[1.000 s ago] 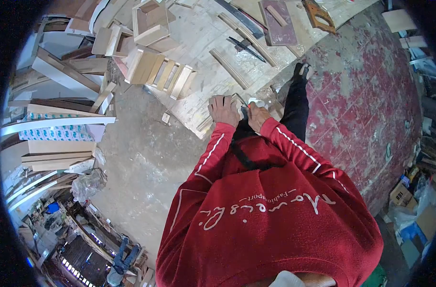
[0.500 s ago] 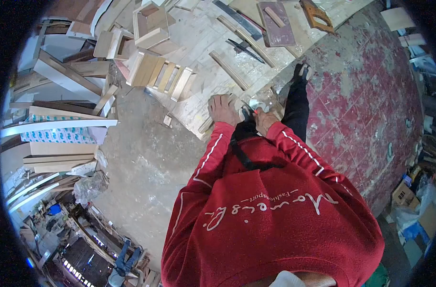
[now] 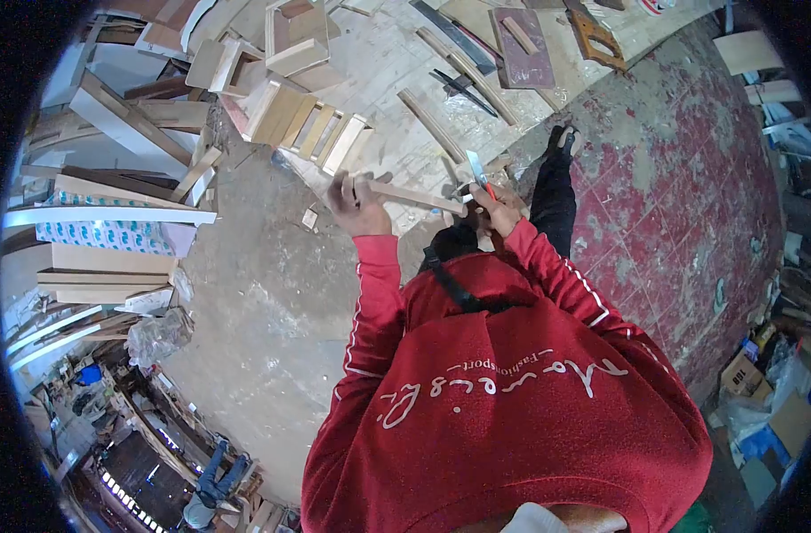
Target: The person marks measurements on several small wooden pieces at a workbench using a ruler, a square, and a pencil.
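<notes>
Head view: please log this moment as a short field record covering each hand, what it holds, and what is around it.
left hand: grip closed around one end of a wooden strip
right hand: at the strip's other end, gripping a small tool with a pale blade; kind unclear
strip: held in the air between both hands, roughly level
workbench: pale, scuffed top just beyond the hands
slatted wooden pieces: at the bench's left edge
floor: worn red tiles, on the right
</notes>
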Available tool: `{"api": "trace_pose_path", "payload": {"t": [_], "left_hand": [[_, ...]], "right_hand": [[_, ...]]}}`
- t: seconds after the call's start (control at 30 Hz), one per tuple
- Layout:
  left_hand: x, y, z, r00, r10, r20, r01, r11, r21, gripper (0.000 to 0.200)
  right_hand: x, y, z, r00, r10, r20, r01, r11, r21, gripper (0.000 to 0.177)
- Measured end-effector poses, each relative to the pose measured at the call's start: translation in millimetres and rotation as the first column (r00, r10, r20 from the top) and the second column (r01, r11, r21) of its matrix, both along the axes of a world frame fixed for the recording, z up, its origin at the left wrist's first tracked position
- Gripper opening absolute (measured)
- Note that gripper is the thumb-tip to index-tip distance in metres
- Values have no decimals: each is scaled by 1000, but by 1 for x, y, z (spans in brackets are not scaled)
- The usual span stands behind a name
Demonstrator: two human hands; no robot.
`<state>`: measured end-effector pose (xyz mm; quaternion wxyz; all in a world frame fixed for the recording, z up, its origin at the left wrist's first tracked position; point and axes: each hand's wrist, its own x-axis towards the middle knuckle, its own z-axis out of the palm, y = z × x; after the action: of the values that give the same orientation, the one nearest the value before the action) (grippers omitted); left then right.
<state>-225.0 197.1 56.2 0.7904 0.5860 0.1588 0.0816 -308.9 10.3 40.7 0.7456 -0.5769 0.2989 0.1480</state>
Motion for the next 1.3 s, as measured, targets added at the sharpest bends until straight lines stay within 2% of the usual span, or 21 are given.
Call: {"api": "trace_pose_path", "payload": {"t": [0.07, 0.13, 0.2, 0.27, 0.33, 0.37, 0.47, 0.53, 0.6, 0.67, 0.77, 0.9, 0.97, 1.0, 1.07, 1.1, 1.13, 1.17, 1.2, 1.27, 1.3], "left_hand": [[-10, 11, -23, 992, 117, -57, -120, 991, -56, 31], [-20, 27, -46, 950, 133, -283, -176, 976, -130, 32], [-27, 41, -77, 950, 152, -271, -195, 971, -140, 30], [-31, 45, -80, 894, 181, -410, -330, 886, -326, 32], [-30, 43, -79, 870, 212, -445, -377, 868, -324, 30], [-30, 41, -79, 843, 239, -481, -422, 849, -318, 28], [-26, 37, -81, 816, 292, -499, -477, 828, -296, 23], [-28, 44, -101, 827, 242, -508, -436, 846, -306, 22], [-29, 53, -115, 835, 192, -515, -394, 862, -318, 21], [-34, 59, -119, 907, 67, -416, -286, 824, -489, 24], [-34, 59, -132, 938, -29, -346, -155, 856, -493, 26], [-36, 48, -117, 925, 28, -379, -229, 838, -496, 30], [-37, 35, -90, 910, 43, -412, -146, 964, -223, 56], [-36, 29, -72, 911, 46, -411, -150, 963, -223, 56], [-37, 19, -41, 758, 84, -646, -40, 996, 82, 52], [-42, 24, -50, 759, 84, -645, -41, 996, 81, 52], [-48, 32, -63, 909, 214, -357, -6, 865, 502, 49], [-54, 39, -75, 982, 187, -16, -95, 567, 818, 47], [-59, 40, -66, 982, 187, -15, -95, 567, 818, 47], [-63, 38, -30, 990, -134, -41, 102, 487, 867, 45], [-60, 34, -20, 991, -129, -41, 99, 486, 868, 45]], "right_hand": [[1, 1, 9, 999, -38, -4, 38, 994, 99, 23], [0, -1, 7, 998, -59, 5, 56, 970, 236, 23], [-1, -3, -3, 998, -59, 31, 49, 962, 267, 20], [-1, -6, -15, 996, -61, 59, 40, 954, 298, 18], [2, -7, -17, 995, 83, 52, -91, 978, 186, 17], [0, -5, -18, 995, 84, 50, -92, 978, 186, 17], [5, 8, -1, 988, -6, 155, 22, 994, -103, 18], [7, 10, -6, 954, 90, 287, 1, 954, -301, 16], [10, 13, 8, 971, 102, 217, -30, 950, -310, 16], [12, 14, 9, 983, 113, 142, -63, 946, -318, 16], [18, 16, -16, 963, 59, 262, 34, 941, -336, 17], [22, 13, -27, 943, 54, 328, 59, 944, -324, 17], [23, 11, -29, 947, 46, 318, 61, 946, -318, 17], [23, 9, -29, 949, 58, 311, 47, 946, -321, 17], [25, 7, -26, 950, 74, 303, 30, 945, -326, 17], [27, 6, -24, 967, 36, 253, 43, 953, -299, 16], [29, 5, -23, 979, -1, 202, 57, 960, -273, 16], [32, 3, -26, 979, 0, 205, 58, 960, -273, 16], [34, -1, -34, 978, 38, 206, 34, 942, -333, 17], [37, -7, -43, 976, 78, 204, 8, 920, -391, 17], [40, -8, -45, 970, 56, 236, 29, 939, -344, 17]]}}
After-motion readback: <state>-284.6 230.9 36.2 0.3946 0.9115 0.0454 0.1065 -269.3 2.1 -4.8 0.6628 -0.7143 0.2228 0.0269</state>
